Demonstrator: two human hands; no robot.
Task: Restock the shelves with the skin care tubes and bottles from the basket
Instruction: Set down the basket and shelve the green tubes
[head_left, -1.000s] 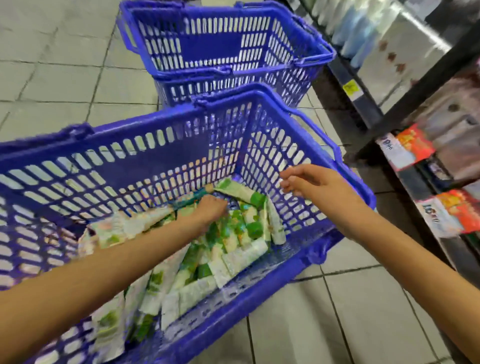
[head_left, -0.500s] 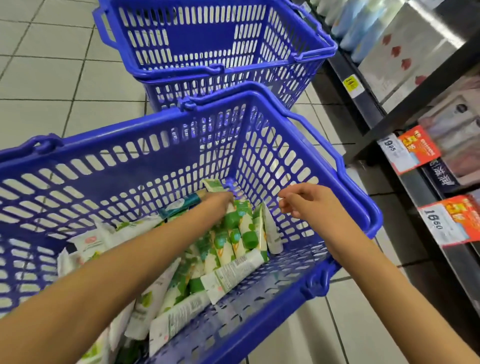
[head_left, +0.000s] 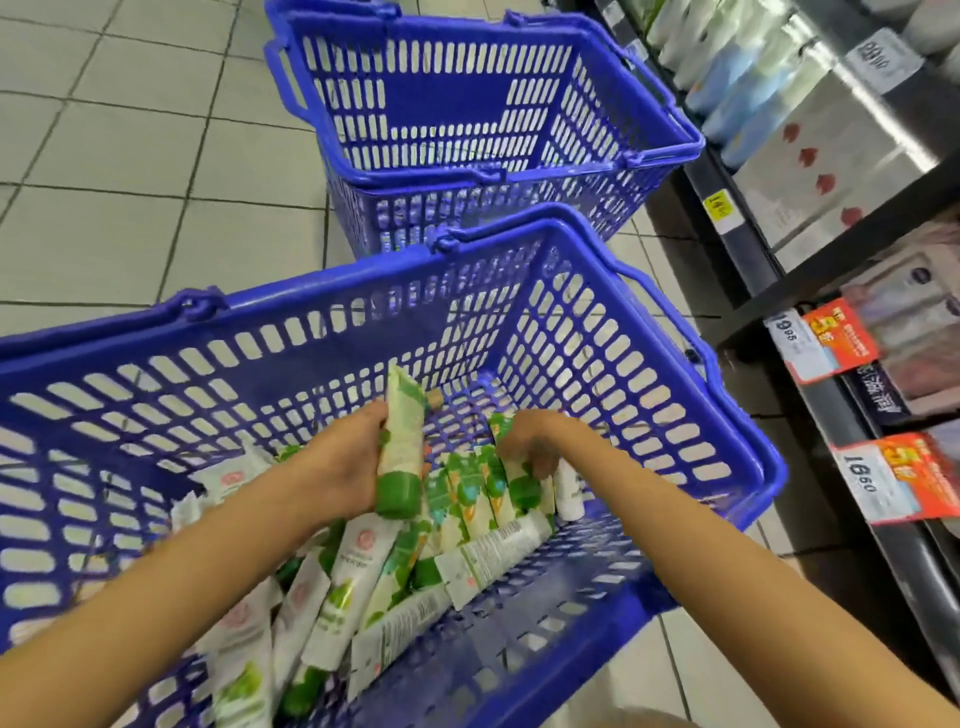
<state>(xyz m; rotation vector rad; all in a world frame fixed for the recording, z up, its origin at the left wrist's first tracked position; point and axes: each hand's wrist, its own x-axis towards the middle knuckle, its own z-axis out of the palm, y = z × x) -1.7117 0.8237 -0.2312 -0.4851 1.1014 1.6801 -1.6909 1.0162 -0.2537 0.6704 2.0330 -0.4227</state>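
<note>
A blue plastic basket (head_left: 322, 332) in front of me holds several white and green skin care tubes (head_left: 483, 556) lying in a loose pile. My left hand (head_left: 348, 467) grips one white tube with a green cap (head_left: 402, 447), lifted upright above the pile, cap down. My right hand (head_left: 535, 441) reaches down among the tubes at the basket's far right corner, fingers curled on a tube there (head_left: 501, 431); the hand hides most of that tube.
A second blue basket (head_left: 649, 150) stands on the tiled floor just beyond. Dark store shelves (head_left: 748, 254) run along the right, with bottles, boxes and price tags (head_left: 826, 338). Grey tiled floor (head_left: 114, 171) lies to the left.
My left hand has lifted one green-capped tube up out of the pile. My right hand has dropped from above the basket rim down into the tubes.
</note>
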